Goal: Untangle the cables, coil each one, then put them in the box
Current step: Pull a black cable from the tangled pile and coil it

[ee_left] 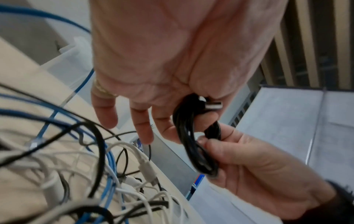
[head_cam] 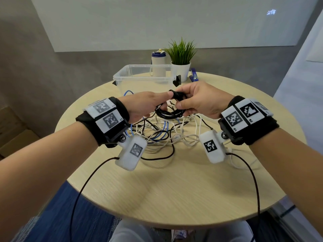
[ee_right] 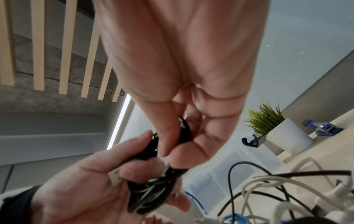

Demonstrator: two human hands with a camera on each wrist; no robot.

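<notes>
Both hands hold the black coil (head_cam: 172, 110): left hand (head_cam: 146, 105) pinches it with its plug (ee_left: 213, 105) at the thumb, right hand (head_cam: 195, 100) pinches the wrap. Light, limp, springy: grip across all loops. Box (head_cam: 122, 76) just beyond.

A round tabletop (head_cam: 174, 189) of pale wood is seen. At its far edge a green plant in a white pot (head_cam: 181, 67) is placed. Just beside it, on the left, a white bottle with a dark blue lid (head_cam: 158, 64) is set upright. On the right of the pot a blue stapler (head_cam: 194, 75) is laid. Behind them a grey wall with a large white board (head_cam: 157, 21) is shown. On the floor at the left, cardboard boxes (head_cam: 12, 130) are kept, and a blue carpet (head_cam: 57, 215) is visible below.
</notes>
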